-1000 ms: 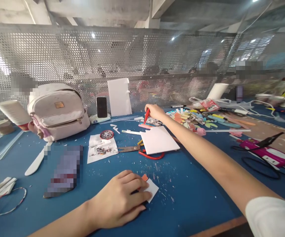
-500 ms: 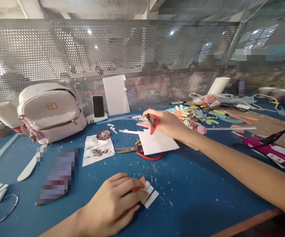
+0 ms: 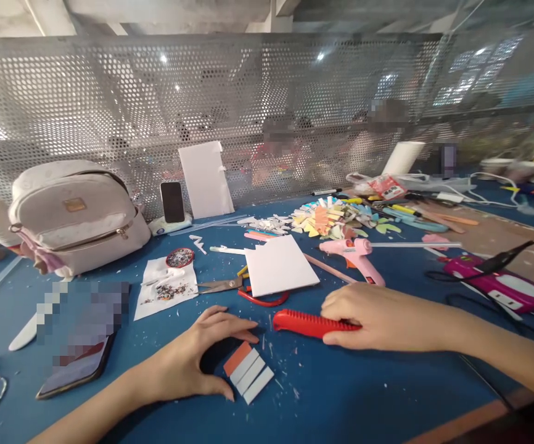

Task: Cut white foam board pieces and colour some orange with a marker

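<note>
My right hand [image 3: 364, 317] is closed on a red utility knife [image 3: 306, 322], whose ribbed handle points left above the blue tabletop. I cannot make out its blade. My left hand [image 3: 193, 357] lies open, thumb and fingers apart, around the left side of a small piece with an orange patch and white strips [image 3: 248, 372]. That piece rests on the table, and the hand seems not to grip it. Beyond both hands, a white board [image 3: 282, 265] lies partly over scissors [image 3: 221, 285] with red handles.
A pink glue gun [image 3: 354, 251] lies behind my right hand. Near it are a heap of coloured paper pieces [image 3: 327, 219] and a magenta power strip [image 3: 498, 283]. To the left are a white backpack [image 3: 77, 228], a phone [image 3: 82, 364] and a paper with dark bits [image 3: 168, 290].
My right hand has come back from over the white board towards me, bringing the red utility knife. My left hand has lifted off the small striped piece and spread its fingers.
</note>
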A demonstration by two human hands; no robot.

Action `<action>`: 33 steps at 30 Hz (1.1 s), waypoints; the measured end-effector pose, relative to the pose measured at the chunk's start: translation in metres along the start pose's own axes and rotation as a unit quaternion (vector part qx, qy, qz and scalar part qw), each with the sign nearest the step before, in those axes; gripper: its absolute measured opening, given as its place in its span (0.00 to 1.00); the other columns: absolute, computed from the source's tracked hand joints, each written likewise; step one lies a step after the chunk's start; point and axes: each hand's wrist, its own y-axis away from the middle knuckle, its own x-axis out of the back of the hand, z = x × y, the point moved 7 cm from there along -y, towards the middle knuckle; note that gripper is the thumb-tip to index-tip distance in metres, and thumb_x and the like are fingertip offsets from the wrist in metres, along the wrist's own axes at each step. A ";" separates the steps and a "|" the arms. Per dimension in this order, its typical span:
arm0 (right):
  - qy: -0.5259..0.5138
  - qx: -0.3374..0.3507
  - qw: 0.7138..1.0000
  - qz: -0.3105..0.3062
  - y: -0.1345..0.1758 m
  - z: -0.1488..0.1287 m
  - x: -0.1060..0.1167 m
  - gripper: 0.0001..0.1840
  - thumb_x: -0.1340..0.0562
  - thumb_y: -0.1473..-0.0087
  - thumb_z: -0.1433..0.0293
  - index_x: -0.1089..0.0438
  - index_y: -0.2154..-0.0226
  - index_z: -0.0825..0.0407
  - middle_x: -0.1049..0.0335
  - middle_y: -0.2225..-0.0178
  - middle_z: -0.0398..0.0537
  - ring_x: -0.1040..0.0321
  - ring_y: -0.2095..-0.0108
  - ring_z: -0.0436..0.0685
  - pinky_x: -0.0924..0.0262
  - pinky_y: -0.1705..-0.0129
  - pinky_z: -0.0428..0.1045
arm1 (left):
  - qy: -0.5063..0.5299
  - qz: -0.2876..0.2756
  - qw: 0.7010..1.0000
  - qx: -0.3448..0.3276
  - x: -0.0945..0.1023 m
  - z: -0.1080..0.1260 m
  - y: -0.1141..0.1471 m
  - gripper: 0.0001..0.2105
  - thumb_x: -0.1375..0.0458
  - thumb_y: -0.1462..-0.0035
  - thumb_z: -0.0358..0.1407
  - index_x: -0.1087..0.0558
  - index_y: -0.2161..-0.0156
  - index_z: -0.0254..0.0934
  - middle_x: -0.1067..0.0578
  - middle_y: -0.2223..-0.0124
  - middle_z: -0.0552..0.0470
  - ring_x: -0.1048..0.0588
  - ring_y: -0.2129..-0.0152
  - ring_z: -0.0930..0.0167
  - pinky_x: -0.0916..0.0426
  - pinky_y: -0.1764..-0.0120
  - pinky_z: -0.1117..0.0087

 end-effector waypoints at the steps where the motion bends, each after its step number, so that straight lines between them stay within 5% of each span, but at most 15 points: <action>1: -0.024 -0.005 0.999 -0.031 -0.003 0.003 -0.007 0.25 0.39 0.41 0.57 0.42 0.83 0.51 0.36 0.79 0.40 0.39 0.78 0.52 0.54 0.75 0.48 | 0.006 -0.002 1.000 -0.003 -0.001 0.001 -0.001 0.38 0.34 0.45 0.51 0.45 0.33 0.49 0.25 0.42 0.48 0.33 0.40 0.60 0.58 0.33 0.45; 3: -0.059 -0.003 0.994 -0.087 -0.009 0.006 -0.018 0.24 0.40 0.40 0.57 0.43 0.82 0.51 0.39 0.80 0.39 0.43 0.79 0.51 0.57 0.75 0.48 | 0.014 -0.003 1.000 -0.008 -0.001 0.003 -0.003 0.37 0.35 0.44 0.51 0.44 0.34 0.48 0.24 0.44 0.49 0.30 0.42 0.62 0.58 0.32 0.46; 5: -0.060 0.003 0.995 -0.081 -0.014 0.006 -0.018 0.24 0.38 0.42 0.58 0.43 0.82 0.52 0.42 0.81 0.39 0.45 0.79 0.51 0.59 0.75 0.48 | 0.016 0.000 1.000 -0.009 -0.001 0.005 -0.004 0.36 0.35 0.44 0.51 0.43 0.34 0.48 0.23 0.46 0.49 0.29 0.44 0.63 0.58 0.32 0.47; 11: 0.035 0.018 0.999 -0.014 -0.022 -0.002 -0.010 0.20 0.36 0.41 0.59 0.36 0.78 0.51 0.29 0.75 0.42 0.31 0.71 0.57 0.55 0.72 0.48 | 0.009 0.009 1.000 -0.011 -0.001 0.006 -0.002 0.37 0.32 0.46 0.48 0.42 0.35 0.50 0.23 0.47 0.51 0.28 0.46 0.64 0.58 0.32 0.48; 18: 0.123 0.015 0.991 0.054 -0.025 -0.007 0.003 0.15 0.35 0.40 0.58 0.28 0.73 0.50 0.27 0.72 0.44 0.29 0.71 0.59 0.52 0.73 0.49 | 0.010 0.008 1.000 -0.016 -0.003 0.005 -0.001 0.36 0.33 0.46 0.49 0.41 0.36 0.51 0.23 0.47 0.51 0.28 0.46 0.63 0.57 0.32 0.48; 23: 0.182 0.067 0.973 0.125 -0.029 -0.016 0.011 0.03 0.34 0.42 0.69 0.29 0.66 0.50 0.27 0.66 0.45 0.28 0.65 0.60 0.43 0.70 0.49 | 0.004 0.011 1.000 -0.015 -0.003 0.004 0.000 0.35 0.34 0.45 0.51 0.40 0.36 0.48 0.23 0.46 0.48 0.30 0.42 0.60 0.55 0.33 0.47; 30: 0.308 0.074 0.926 0.204 -0.046 -0.012 0.001 0.35 0.39 0.55 0.84 0.38 0.43 0.53 0.34 0.44 0.59 0.34 0.45 0.68 0.33 0.51 0.57 | -0.010 0.019 0.999 -0.024 -0.004 0.008 0.006 0.35 0.35 0.45 0.52 0.40 0.36 0.47 0.24 0.45 0.47 0.29 0.44 0.61 0.55 0.33 0.48; 33: 0.308 0.069 0.926 0.210 -0.053 -0.005 -0.004 0.39 0.40 0.55 0.85 0.41 0.39 0.56 0.35 0.40 0.62 0.34 0.43 0.68 0.33 0.48 0.59 | -0.019 0.017 0.999 -0.030 -0.006 0.014 0.007 0.36 0.33 0.46 0.51 0.40 0.36 0.48 0.26 0.43 0.47 0.30 0.43 0.60 0.52 0.34 0.49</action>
